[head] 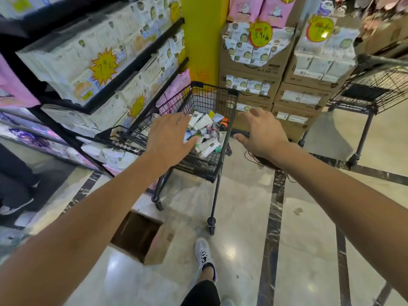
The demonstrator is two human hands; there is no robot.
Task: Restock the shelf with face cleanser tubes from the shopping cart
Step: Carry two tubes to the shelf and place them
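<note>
Nearest to me I see a grey sneaker (pixel 203 252) on the glossy floor (pixel 242 217), and beside it an open cardboard box (pixel 141 236). Past that, both of my arms reach forward. My left hand (pixel 170 134) is spread, fingers straight, hovering over the near left part of the black wire shopping cart (pixel 217 100), holding nothing. My right hand (pixel 261 132) is spread too, fingers loosely arched, just beside the cart's right rim and also holding nothing. The face cleanser tubes (pixel 204 131) lie jumbled in the cart's basket, mostly white, with an orange cap among them. Left of the cart stands the shelf (pixel 141 54) with pale packs and yellow price bursts; beyond are stacked cartons (pixel 251 62).
</note>
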